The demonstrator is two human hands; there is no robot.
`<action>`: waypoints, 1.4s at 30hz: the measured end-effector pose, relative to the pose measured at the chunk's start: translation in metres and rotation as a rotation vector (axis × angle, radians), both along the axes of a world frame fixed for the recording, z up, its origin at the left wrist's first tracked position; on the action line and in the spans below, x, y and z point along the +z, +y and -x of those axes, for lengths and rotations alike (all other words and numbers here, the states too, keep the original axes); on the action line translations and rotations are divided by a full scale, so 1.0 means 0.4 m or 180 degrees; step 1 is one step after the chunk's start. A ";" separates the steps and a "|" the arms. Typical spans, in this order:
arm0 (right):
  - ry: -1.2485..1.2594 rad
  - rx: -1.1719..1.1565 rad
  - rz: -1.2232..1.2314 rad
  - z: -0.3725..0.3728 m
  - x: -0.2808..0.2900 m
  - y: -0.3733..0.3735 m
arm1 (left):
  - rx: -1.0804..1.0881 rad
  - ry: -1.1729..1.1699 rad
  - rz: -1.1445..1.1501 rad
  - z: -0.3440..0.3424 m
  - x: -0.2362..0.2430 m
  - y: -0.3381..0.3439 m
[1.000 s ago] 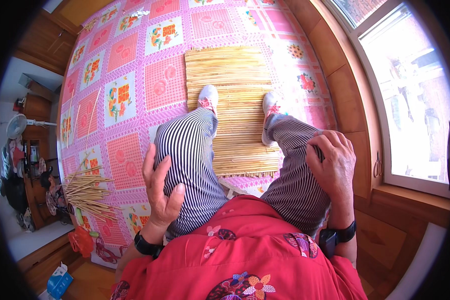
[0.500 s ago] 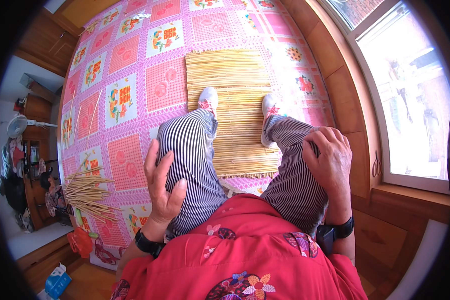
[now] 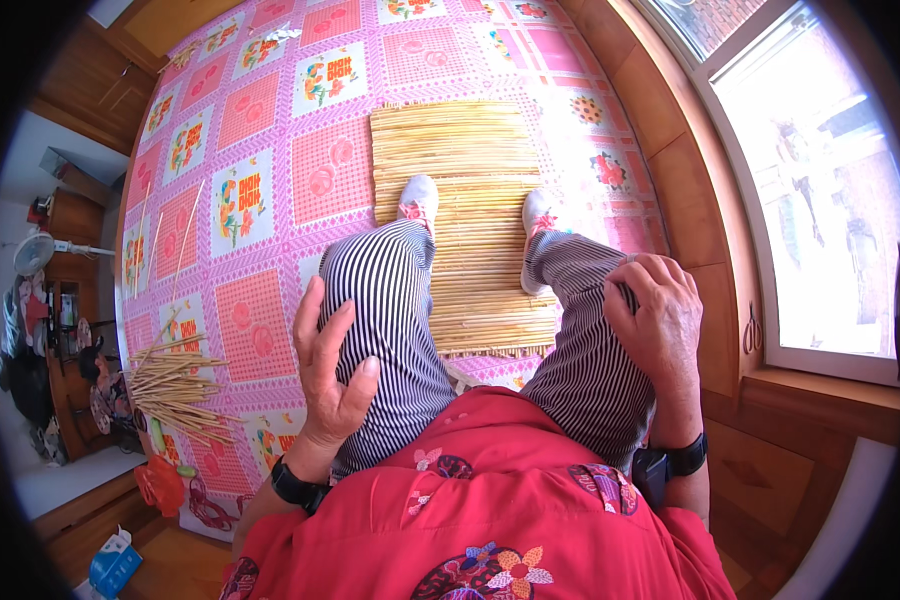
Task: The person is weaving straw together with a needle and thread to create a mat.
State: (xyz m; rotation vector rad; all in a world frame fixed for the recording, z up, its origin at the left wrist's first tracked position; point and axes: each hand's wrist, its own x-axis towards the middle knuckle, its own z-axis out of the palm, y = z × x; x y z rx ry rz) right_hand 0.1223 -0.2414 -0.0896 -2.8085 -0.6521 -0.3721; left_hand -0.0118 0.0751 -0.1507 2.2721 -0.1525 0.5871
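My left hand (image 3: 328,375) is beside my left knee, palm turned partly inward, with thumb and fingers spread and nothing in it. My right hand (image 3: 660,315) rests on my right knee, its fingers loosely bent over the striped trousers (image 3: 385,310); a gap shows between thumb and index finger, and I see nothing held. Between my legs a mat of straw-coloured stalks (image 3: 480,240) lies flat, with my feet in light shoes on its left and right sides. Neither hand touches the mat.
A pink patterned sheet (image 3: 340,170) spreads under the mat. At the left edge lies a fanned heap of loose stalks (image 3: 175,390), with a few single ones farther up. A red plastic bag (image 3: 160,485) is below. Scissors (image 3: 752,330) hang by the window at right.
Almost nothing differs. My left hand has shifted very slightly to the right; my right hand stays on the knee.
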 end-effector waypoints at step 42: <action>0.0135 -0.0091 0.0081 0.000 -0.006 -0.013 | 0.0330 -0.0016 -0.0035 0.039 -0.009 0.030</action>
